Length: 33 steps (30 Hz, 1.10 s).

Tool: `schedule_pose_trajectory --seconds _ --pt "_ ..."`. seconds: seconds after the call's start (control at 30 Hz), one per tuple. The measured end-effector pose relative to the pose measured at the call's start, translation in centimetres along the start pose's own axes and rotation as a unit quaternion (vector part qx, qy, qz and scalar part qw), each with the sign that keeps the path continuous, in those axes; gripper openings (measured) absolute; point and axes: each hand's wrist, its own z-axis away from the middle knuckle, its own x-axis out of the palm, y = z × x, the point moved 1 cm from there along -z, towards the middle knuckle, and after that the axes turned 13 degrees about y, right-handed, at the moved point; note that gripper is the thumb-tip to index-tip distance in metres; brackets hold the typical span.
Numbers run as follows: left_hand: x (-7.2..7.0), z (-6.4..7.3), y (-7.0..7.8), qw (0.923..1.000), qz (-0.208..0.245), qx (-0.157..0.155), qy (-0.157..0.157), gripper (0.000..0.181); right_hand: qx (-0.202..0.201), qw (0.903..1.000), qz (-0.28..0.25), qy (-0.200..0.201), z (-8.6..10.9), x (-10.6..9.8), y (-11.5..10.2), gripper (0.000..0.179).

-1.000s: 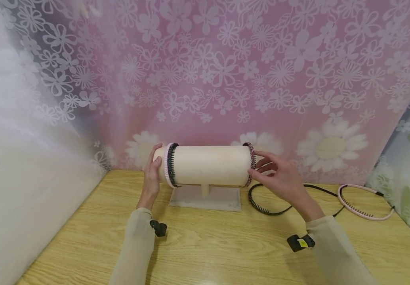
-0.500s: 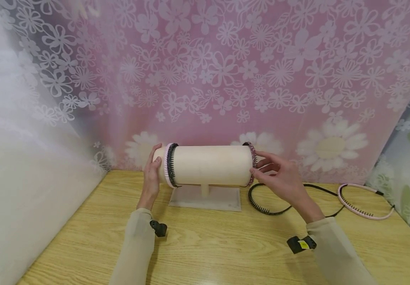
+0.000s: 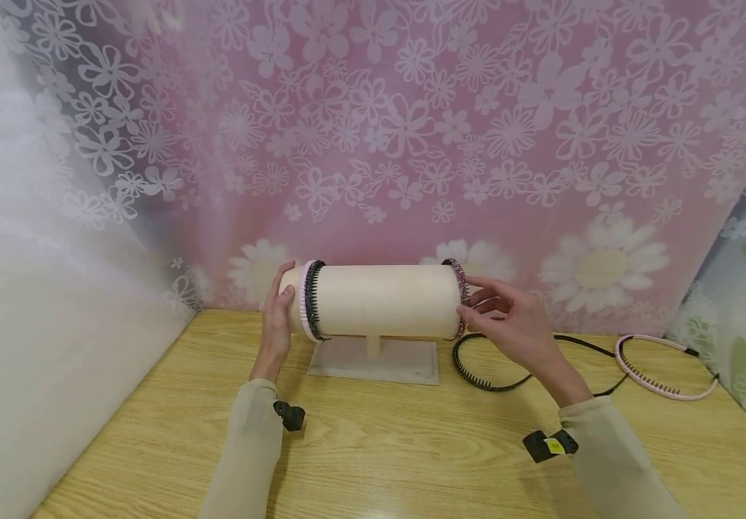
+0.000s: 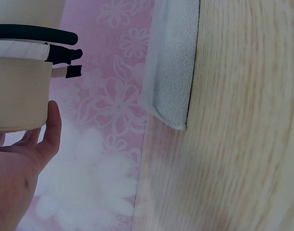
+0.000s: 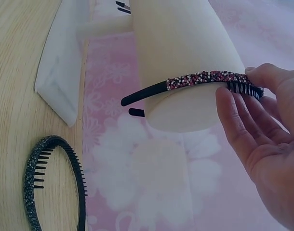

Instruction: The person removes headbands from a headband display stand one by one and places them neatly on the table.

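A cream cylindrical headband stand (image 3: 385, 300) lies sideways on a post with a pale base (image 3: 379, 362). My left hand (image 3: 276, 321) grips its left end, thumb in front and fingers behind. Beside that hand, a pink headband (image 3: 305, 303) and a dark toothed headband (image 3: 312, 299) sit around the cylinder. At the right end, my right hand (image 3: 515, 324) pinches a red, white and black beaded headband (image 5: 205, 78). In the right wrist view, thumb and fingers hold its toothed top, while its black tips stick out past the cylinder's underside.
On the wooden table (image 3: 373, 447), a dark glittery headband (image 3: 491, 389) and a pink headband (image 3: 664, 395) lie to the right, partly behind the right forearm. A pink floral curtain (image 3: 373, 144) hangs close behind the stand.
My right hand has shifted slightly to the right, and the beaded headband has slid a little toward the cylinder's right end. My left hand stays in place on the stand.
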Motion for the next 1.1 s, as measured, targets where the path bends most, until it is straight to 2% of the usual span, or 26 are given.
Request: schedule_pose_trajectory --seconds 0.6,0.9,1.1 --pt "0.1 0.0 0.0 1.0 0.003 -0.003 0.001 0.048 0.04 0.9988 -0.024 -0.012 0.1 -0.5 0.3 0.048" --pt "0.1 0.0 0.1 0.9999 0.007 -0.009 -0.001 0.05 0.041 0.9988 -0.026 -0.005 0.2 -1.0 0.5 0.048" --pt "0.1 0.0 0.2 1.0 0.004 -0.007 0.002 0.053 0.031 0.9995 0.004 0.001 0.5 -1.6 0.6 0.048"
